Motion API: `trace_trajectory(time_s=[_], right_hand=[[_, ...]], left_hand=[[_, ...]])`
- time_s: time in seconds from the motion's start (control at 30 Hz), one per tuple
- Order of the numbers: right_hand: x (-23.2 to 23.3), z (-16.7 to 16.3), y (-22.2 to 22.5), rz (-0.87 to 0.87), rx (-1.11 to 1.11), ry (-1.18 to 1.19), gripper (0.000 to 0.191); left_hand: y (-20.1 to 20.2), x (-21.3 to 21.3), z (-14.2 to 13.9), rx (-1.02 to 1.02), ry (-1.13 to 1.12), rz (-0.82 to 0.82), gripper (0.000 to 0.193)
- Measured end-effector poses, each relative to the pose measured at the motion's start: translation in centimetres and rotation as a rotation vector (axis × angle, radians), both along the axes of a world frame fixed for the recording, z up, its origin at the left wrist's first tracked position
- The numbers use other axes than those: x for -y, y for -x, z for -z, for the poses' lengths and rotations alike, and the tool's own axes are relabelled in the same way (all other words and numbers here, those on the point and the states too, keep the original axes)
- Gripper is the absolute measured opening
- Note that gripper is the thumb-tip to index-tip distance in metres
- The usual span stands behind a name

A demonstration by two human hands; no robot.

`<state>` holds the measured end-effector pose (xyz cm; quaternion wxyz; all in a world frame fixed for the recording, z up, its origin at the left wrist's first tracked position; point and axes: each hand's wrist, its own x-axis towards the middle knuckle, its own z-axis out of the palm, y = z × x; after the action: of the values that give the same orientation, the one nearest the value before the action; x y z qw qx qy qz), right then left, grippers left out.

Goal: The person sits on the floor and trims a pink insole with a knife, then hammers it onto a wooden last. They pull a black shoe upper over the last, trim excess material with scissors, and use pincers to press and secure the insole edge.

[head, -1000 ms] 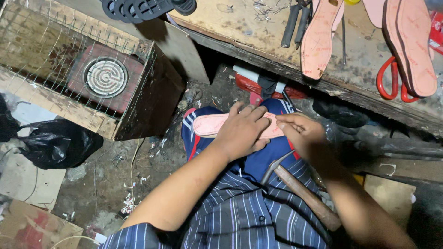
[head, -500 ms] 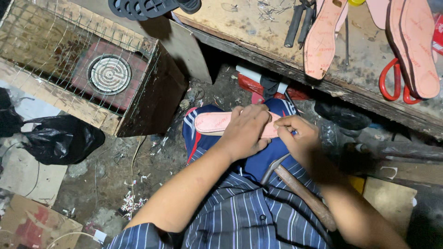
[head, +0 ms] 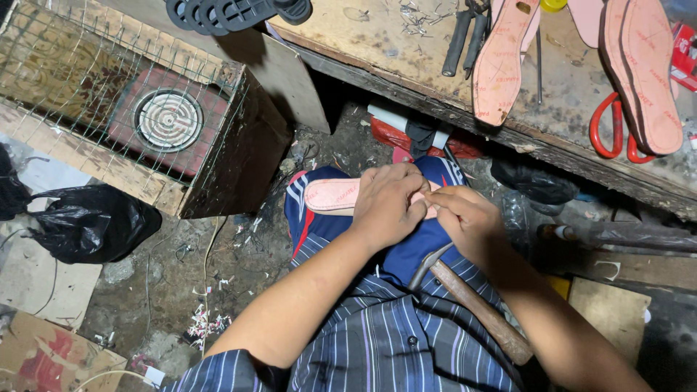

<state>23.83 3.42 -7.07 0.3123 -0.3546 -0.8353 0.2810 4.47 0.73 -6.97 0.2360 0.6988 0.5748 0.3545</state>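
left hand (head: 388, 203) palm-down, pressing pink sole (head: 330, 196) | right hand (head: 465, 218) pinching its edge (on lap)

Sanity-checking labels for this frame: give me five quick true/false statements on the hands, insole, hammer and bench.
1. Both hands rest on a pink insole on the person's lap. True: left hand covers its middle, right hand touches its other end.
2. The right hand grips the hammer. False: the hammer lies loose on the lap, under the right forearm.
3. Red scissors lie on the bench. True.
4. The bench holds no soles. False: several pink soles lie on it.
5. The black bag sits on the bench. False: it is on the floor, left of the wire-covered box.
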Motion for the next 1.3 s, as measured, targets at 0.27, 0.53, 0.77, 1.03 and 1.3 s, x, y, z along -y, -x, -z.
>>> trace_trajectory(time_s=[0.27, 0.53, 0.77, 1.03, 1.3], right_hand=[[3.1, -1.7, -2.4, 0.074, 0.144, -0.046, 0.03], [10.3, 1.5, -10.3, 0.141, 0.496, 0.936, 0.032], [10.3, 1.1, -11.1, 0.36, 0.023, 0.867, 0.044], [9.3, -2.0, -5.6, 0.446, 0.075, 0.372, 0.057], [9.7, -2.0, -5.4, 0.459, 0.123, 0.431, 0.055]], left_hand=[[-0.2, -0.1, 0.6, -0.007, -0.065, -0.028, 0.008], [-0.3, 0.1, 1.2, -0.032, -0.067, -0.026, 0.005], [-0.3, 0.1, 1.3, -0.037, -0.076, -0.032, 0.005], [-0.4, 0.0, 1.0, -0.016, -0.103, -0.05, 0.004], [-0.3, 0.2, 0.9, -0.009, -0.091, -0.05, 0.006]])
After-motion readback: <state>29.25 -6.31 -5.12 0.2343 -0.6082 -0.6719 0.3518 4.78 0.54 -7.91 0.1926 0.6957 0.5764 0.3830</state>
